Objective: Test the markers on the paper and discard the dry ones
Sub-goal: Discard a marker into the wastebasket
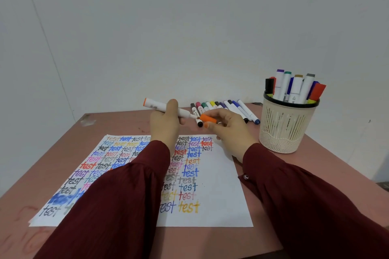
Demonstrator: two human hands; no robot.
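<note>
Head camera, looking down over a pink table (63, 153): one sheet of white paper (223, 176) lies flat on it, covered with the word "test" in many colours. Two hands work just above the paper's far edge.

The left hand (165, 126) has its fingers wrapped round one white marker (155, 104), which has an orange end and points up and to the left. The right hand (231, 132) pinches one orange cap (207, 119) between thumb and fingertips, right at the marker's lower end. I cannot tell from here whether the cap is touching the tip or just off it. Both arms wear dark red sleeves (126, 195) that cross over the paper.

Beyond the paper's far edge a row of loose markers (231, 109) lies side by side on the table. I count about eleven, though they overlap and the count is not sure. Their caps are black, pink, green, yellow, purple and blue.

To the right of the paper's far corner stands one cream mesh cup (286, 130) with a black rim. It holds upright markers (294, 88), at least nine, with purple, green, gold, grey, red, black and blue tops.
</note>
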